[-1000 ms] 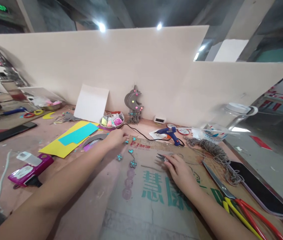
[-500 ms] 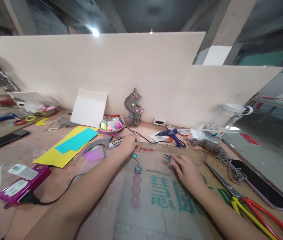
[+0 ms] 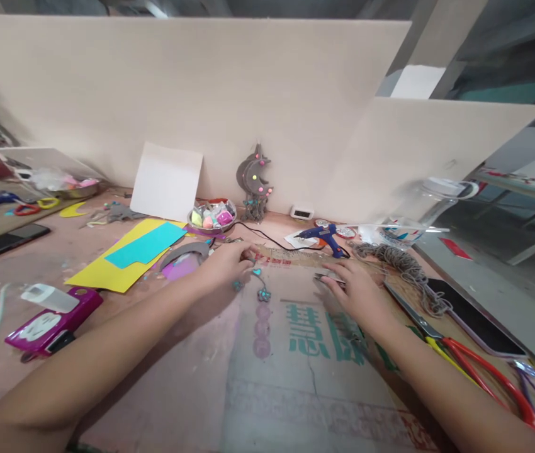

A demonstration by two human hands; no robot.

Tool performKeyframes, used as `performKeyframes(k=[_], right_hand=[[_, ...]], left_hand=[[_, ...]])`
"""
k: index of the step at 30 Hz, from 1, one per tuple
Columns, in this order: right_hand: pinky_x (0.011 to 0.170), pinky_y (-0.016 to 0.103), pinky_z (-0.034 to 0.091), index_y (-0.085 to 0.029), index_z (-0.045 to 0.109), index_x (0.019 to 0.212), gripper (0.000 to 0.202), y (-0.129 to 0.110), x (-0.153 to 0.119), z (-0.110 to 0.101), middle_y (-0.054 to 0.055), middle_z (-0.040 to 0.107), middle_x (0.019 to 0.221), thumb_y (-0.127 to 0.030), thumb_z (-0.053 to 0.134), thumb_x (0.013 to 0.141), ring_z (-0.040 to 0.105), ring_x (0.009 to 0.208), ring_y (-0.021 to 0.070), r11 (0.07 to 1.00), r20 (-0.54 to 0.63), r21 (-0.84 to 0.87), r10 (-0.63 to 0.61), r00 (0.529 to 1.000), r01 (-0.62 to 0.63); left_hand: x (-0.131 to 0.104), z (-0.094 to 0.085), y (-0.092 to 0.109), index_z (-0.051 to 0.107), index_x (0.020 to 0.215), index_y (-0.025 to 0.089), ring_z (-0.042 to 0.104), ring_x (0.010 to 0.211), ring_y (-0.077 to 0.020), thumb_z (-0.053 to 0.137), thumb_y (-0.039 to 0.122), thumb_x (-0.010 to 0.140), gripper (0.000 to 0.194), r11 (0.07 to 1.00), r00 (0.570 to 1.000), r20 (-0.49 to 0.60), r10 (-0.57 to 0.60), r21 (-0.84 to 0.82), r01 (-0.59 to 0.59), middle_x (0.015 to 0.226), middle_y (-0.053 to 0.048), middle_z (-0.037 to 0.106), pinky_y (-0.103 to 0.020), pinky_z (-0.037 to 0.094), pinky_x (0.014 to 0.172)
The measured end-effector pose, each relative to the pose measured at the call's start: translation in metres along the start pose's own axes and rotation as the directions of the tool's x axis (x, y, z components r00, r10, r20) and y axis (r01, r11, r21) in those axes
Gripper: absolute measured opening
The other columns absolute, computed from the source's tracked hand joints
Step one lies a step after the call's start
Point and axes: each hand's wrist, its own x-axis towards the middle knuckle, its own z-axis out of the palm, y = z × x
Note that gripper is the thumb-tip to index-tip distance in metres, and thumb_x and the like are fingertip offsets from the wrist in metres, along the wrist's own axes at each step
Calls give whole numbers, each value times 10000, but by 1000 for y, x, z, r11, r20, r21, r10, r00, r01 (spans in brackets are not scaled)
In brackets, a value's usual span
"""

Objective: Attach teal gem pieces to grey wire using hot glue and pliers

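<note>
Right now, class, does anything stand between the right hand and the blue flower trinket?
Nothing visible stands in the way: between the right hand, with its small metal tool, and the blue flower trinket lies flat, printed sheeting.

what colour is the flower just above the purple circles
The flower is turquoise and grey; head view.

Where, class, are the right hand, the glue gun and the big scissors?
Right hand (image 3: 358,289): head view, back of the hand.
Glue gun (image 3: 326,234): head view, blue body.
Big scissors (image 3: 428,326): head view, metal near the pivot.
</note>
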Motion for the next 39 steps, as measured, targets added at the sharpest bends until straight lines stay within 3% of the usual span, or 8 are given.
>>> performKeyframes(k=[5,12,18,20,26,31,36,39], right_hand=[[871,378,454,-199,639,1035,261,-34,-2,0,90,636,1033,-348,479,892,577,987,231,988,167,148,-76,983,52],[835,348,448,-215,623,1018,262,-46,2,10,66,609,1002,-376,619,811,559,960,215,958,311,273,-172,935,85],[774,330,427,-189,597,805,93,-52,-4,24,44,600,827,-227,542,870,535,841,185,949,276,312,-132,952,41],[775,328,426,-186,584,819,115,-54,-7,22,51,609,846,-213,499,892,537,839,180,932,255,357,-152,955,53],[862,356,424,-209,606,961,140,-47,-6,-1,56,654,972,-255,487,901,575,927,189,912,171,394,-197,965,116],[813,370,468,-194,597,1010,184,-16,-1,-10,78,664,975,-279,499,879,612,909,224,970,71,242,16,997,-33],[873,429,445,-196,601,1074,269,15,4,-11,98,650,1041,-332,479,876,588,994,278,993,157,84,69,985,-82],[900,423,427,-194,612,1048,266,26,7,-15,103,648,1048,-337,459,883,574,1024,278,999,159,1,51,986,-52]], left_hand=[[-6,-6,-1,677,871,180,632,696,-153,537,197,760,180,999,996,90,-15,-34,19,760,-8,690,-228,454,624],[9,5,-5,670,955,173,623,701,-127,591,190,739,231,917,975,221,-17,-385,103,789,-14,668,-211,454,609],[0,59,4,587,907,160,576,563,-84,662,266,741,211,429,957,251,-147,-856,290,667,16,604,-203,428,546],[-8,70,6,565,877,147,591,575,-93,683,279,731,229,391,942,300,-149,-857,335,677,-1,621,-207,433,548],[-17,70,-1,565,846,143,612,657,-93,653,275,774,174,450,946,304,-111,-834,320,724,-2,633,-214,476,636],[-19,67,-5,585,975,175,644,750,-125,594,310,822,204,610,966,244,-86,-754,245,831,-21,665,-239,502,689],[-19,59,0,630,916,197,634,796,-147,499,284,866,165,914,971,232,47,-403,52,849,-15,690,-257,481,736],[-16,56,-2,624,911,209,619,844,-160,465,271,876,175,981,979,173,113,-177,-82,887,-13,687,-271,459,783]])
